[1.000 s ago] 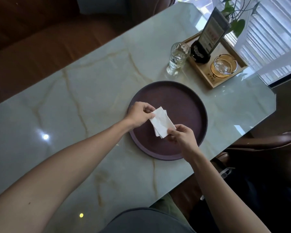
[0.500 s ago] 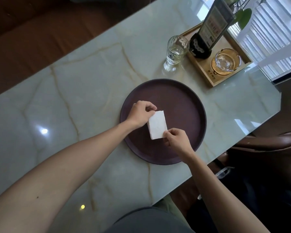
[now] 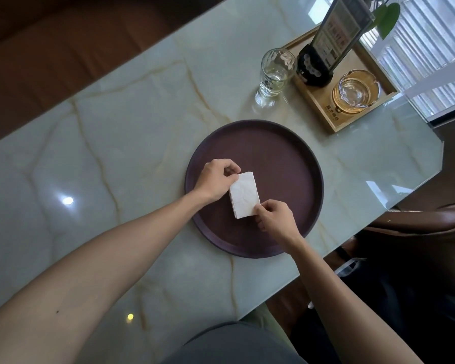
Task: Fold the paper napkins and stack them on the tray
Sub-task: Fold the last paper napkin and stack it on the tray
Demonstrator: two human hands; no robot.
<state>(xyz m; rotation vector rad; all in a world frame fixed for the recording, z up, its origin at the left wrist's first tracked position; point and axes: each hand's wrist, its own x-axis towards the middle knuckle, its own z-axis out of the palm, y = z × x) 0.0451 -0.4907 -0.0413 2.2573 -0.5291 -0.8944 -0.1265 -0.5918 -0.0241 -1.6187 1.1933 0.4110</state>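
A white folded paper napkin [image 3: 244,195] forms a small rectangle over the left half of the round dark purple tray [image 3: 286,158]. Layered edges show along its left and bottom sides, like a small stack. My left hand [image 3: 216,181] pinches the napkin's upper left corner. My right hand [image 3: 275,218] pinches its lower right corner. I cannot tell whether the napkin rests on the tray or hovers just above it.
A drinking glass [image 3: 273,74] stands on the marble table [image 3: 132,132] beyond the tray. A wooden tray [image 3: 334,122] at the far right holds a menu stand [image 3: 326,48] and a glass ashtray [image 3: 355,91]. The table edge runs close on my right.
The napkin was skewed and uneven one second ago; it is now squared into a neat rectangle. Both hands kept their grip and shifted little over the tray.
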